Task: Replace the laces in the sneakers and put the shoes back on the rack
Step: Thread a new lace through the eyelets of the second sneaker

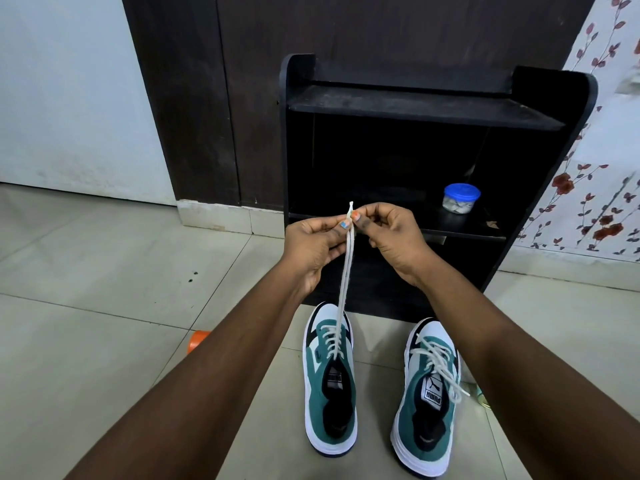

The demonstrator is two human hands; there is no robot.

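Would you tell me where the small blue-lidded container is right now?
In the head view, the blue-lidded container stands on the right side of the black rack's lower shelf, just beyond the right hand.

Rack (571, 98) lower shelf: tub (461, 198) at right, left side seemingly open; sneakers (329, 382) block floor before it.

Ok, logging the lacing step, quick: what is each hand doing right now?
Left hand: pinches the white lace of the left sneaker.
Right hand: pinches the same lace ends.

Both arms outstretched, left hand (313, 242) and right hand (393, 237) raised together, fingertips pinching
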